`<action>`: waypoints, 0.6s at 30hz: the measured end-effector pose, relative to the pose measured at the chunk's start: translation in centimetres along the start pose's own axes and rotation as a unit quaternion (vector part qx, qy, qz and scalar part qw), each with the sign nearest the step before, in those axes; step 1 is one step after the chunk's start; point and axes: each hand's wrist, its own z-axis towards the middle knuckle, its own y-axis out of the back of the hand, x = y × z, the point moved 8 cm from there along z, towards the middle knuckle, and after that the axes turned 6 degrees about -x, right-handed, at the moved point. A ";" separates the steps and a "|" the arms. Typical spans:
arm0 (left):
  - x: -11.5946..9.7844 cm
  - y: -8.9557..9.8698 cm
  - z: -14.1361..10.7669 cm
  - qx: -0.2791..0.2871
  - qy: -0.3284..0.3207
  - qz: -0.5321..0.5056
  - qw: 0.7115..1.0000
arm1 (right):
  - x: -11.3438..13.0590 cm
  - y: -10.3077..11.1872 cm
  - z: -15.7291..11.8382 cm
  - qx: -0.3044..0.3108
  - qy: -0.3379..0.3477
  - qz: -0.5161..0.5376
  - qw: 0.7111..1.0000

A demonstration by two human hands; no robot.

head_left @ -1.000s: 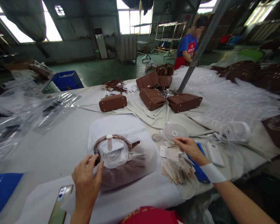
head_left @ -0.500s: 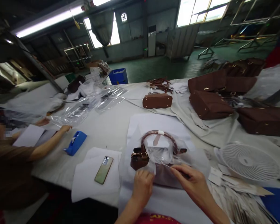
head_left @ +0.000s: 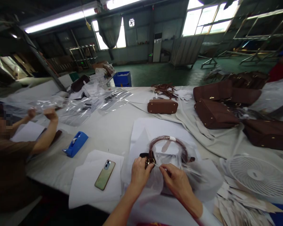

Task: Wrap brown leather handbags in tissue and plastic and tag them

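Note:
A brown handbag with a rounded, film-wrapped handle (head_left: 185,150) lies in front of me, its body largely covered by thin translucent wrapping (head_left: 198,175). My left hand (head_left: 139,173) is closed on the bag's left end, fingers and thumb around the gold buckle (head_left: 151,161). Close beside it, my right hand (head_left: 176,180) pinches a thin white string (head_left: 156,164) that runs toward the buckle. Whether the string is tied to the buckle I cannot tell. White sheeting (head_left: 141,131) lies beneath the bag.
Left of the bag, a phone (head_left: 105,174) rests on white paper (head_left: 81,185), near a blue tape dispenser (head_left: 76,144). A co-worker (head_left: 11,166) handles clear film at far left. Brown bags (head_left: 213,113) and a white fan (head_left: 257,174) stand at right.
My right hand has moved left, close to my left hand, bringing the string. The left hand has shifted up onto the buckle. The co-worker's hands have risen with clear film.

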 end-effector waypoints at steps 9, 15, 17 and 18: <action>0.9 -1.0 -0.5 0.075 0.015 0.015 0.997 | -2.2 2.7 -0.9 -0.070 -0.094 0.043 0.992; 1.8 -1.7 -0.2 0.076 -0.011 -0.012 0.997 | -5.1 2.7 -4.7 -0.020 -0.096 0.025 0.995; 2.0 -1.8 0.1 0.075 -0.017 -0.033 0.996 | -4.4 0.8 -6.3 0.042 -0.008 0.007 0.999; 2.1 -1.8 0.2 0.076 -0.014 -0.043 0.996 | -4.2 -0.2 -7.1 0.067 0.025 -0.015 0.997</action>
